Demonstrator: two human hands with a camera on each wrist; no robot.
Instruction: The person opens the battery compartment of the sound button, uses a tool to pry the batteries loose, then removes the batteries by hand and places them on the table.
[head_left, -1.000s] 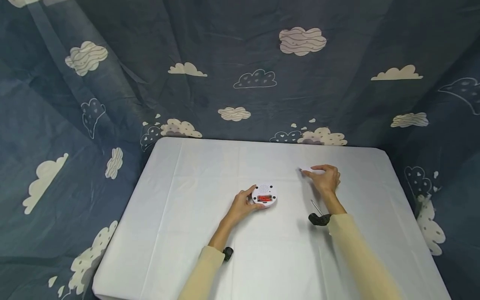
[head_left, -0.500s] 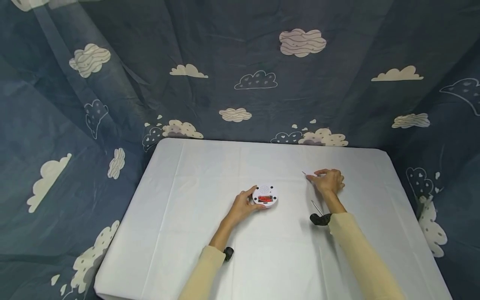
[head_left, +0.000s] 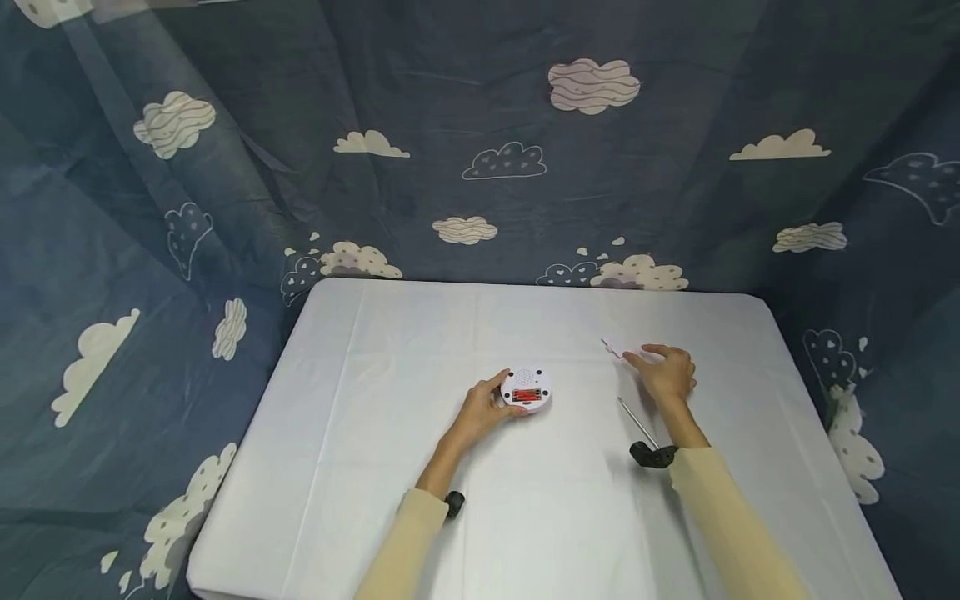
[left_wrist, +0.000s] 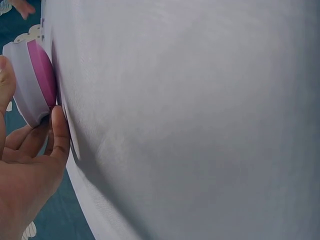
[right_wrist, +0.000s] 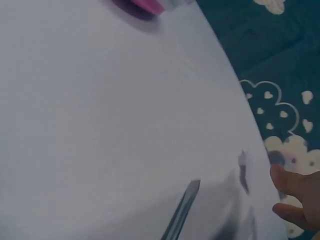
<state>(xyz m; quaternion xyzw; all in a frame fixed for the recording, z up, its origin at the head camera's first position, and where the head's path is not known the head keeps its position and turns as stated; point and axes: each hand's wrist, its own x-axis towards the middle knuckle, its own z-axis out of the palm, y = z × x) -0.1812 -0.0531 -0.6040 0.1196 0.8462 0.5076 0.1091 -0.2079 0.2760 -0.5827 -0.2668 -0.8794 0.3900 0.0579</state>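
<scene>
At the white counter point(head_left: 405, 333), the left hand point(head_left: 480, 410) pinches the round device point(head_left: 526, 378); the right hand point(head_left: 670, 373) is spread. A metal rod point(head_left: 636, 422) lies nearby; red batteries point(head_left: 527, 395) sit exposed. Laying the thin piece point(right_wrist: 243, 175) aside looks like the current step; reaching those batteries probably comes next.

Cannot identify the slim thing point(head_left: 611, 348) by the right hand point(head_left: 666, 375) (too small from the head). Can see only part of the round device point(right_wrist: 146, 5), cut off above in the right wrist view, and of the metal shaft point(right_wrist: 182, 210), cut off below.
</scene>
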